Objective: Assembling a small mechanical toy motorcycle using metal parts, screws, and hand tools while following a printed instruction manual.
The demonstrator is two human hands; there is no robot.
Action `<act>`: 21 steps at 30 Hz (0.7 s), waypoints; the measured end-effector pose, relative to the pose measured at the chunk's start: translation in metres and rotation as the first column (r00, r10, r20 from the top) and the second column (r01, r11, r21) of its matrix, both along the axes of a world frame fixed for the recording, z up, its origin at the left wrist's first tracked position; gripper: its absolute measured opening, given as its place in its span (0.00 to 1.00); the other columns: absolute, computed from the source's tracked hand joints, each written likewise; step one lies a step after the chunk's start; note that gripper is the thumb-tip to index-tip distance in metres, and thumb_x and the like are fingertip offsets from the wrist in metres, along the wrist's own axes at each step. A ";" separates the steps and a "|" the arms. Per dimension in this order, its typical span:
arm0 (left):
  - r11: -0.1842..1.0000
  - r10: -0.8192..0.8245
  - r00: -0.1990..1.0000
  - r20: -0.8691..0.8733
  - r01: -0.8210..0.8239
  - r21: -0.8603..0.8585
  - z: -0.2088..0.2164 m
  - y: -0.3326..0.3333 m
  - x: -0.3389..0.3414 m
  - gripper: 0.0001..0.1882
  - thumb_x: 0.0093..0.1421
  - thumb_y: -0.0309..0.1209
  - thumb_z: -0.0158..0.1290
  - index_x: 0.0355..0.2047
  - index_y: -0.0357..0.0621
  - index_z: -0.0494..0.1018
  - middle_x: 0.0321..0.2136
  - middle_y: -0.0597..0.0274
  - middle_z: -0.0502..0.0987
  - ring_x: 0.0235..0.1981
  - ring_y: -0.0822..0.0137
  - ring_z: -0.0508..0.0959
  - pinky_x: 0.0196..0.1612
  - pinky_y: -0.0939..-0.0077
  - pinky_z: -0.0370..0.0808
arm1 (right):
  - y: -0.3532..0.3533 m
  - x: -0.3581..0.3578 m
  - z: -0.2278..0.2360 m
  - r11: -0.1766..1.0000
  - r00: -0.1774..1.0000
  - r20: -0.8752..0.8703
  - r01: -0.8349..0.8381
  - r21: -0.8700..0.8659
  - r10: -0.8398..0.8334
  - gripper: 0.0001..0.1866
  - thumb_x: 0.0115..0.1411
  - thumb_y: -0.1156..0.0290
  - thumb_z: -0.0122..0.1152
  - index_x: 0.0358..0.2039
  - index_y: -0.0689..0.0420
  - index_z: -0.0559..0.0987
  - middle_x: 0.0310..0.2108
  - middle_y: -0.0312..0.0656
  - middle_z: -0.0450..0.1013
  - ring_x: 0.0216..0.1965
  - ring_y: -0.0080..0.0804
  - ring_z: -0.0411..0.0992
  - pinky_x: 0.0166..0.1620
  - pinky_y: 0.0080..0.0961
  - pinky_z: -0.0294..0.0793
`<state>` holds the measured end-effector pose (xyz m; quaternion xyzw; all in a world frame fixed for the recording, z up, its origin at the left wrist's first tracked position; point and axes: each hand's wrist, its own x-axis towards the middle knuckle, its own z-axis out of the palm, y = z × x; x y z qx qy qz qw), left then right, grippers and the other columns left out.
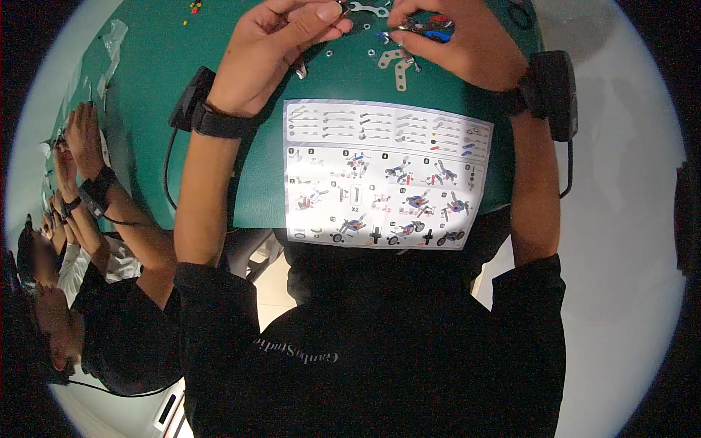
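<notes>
At the top edge of the head view my left hand point(281, 44) is closed, thumb and fingers pinched together. What sits in the pinch is too small to make out. A small flat metal wrench point(371, 9) lies between my hands, one end close to my left fingertips and the other by my right fingers. My right hand point(475, 44) curls around a small model assembly point(437, 33) with red and blue parts. Two perforated metal brackets point(399, 71) lie on the table just below it, beside a screw point(411, 63) and several loose nuts point(372, 52).
A printed instruction sheet point(380, 150) hangs over the near edge of the green table point(241, 190). Small red and yellow parts point(195, 7) and a clear plastic bag point(113, 51) lie far left. Other people's hands point(86, 139) work along the left side. Cables run from both my wristbands.
</notes>
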<state>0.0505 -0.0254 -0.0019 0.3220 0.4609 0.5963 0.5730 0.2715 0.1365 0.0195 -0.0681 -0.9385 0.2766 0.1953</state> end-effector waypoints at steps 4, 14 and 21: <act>0.999 0.034 0.999 0.012 -0.035 0.019 0.003 0.002 0.004 0.13 0.71 0.29 0.54 0.53 0.38 0.76 0.40 0.59 0.83 0.41 0.71 0.83 0.46 0.80 0.80 | 0.003 0.000 -0.005 1.000 1.000 -0.023 -0.017 -0.006 0.017 0.09 0.53 0.70 0.73 0.34 0.55 0.82 0.40 0.44 0.74 0.42 0.42 0.70 0.47 0.37 0.67; 1.000 0.011 0.997 -0.081 -0.010 0.017 -0.001 0.001 -0.002 0.10 0.71 0.28 0.54 0.49 0.37 0.77 0.39 0.58 0.83 0.40 0.70 0.83 0.45 0.80 0.80 | 0.002 0.004 -0.008 0.998 0.998 -0.040 -0.057 0.003 0.057 0.10 0.55 0.71 0.73 0.35 0.55 0.80 0.40 0.42 0.71 0.43 0.39 0.69 0.50 0.34 0.64; 1.000 0.024 0.988 -0.152 -0.023 0.006 0.001 -0.001 -0.001 0.08 0.70 0.27 0.56 0.45 0.37 0.78 0.39 0.59 0.83 0.39 0.70 0.83 0.45 0.79 0.79 | -0.003 0.000 -0.019 1.000 0.993 -0.117 0.000 0.012 0.002 0.10 0.55 0.71 0.73 0.36 0.54 0.80 0.39 0.42 0.71 0.43 0.39 0.69 0.50 0.33 0.65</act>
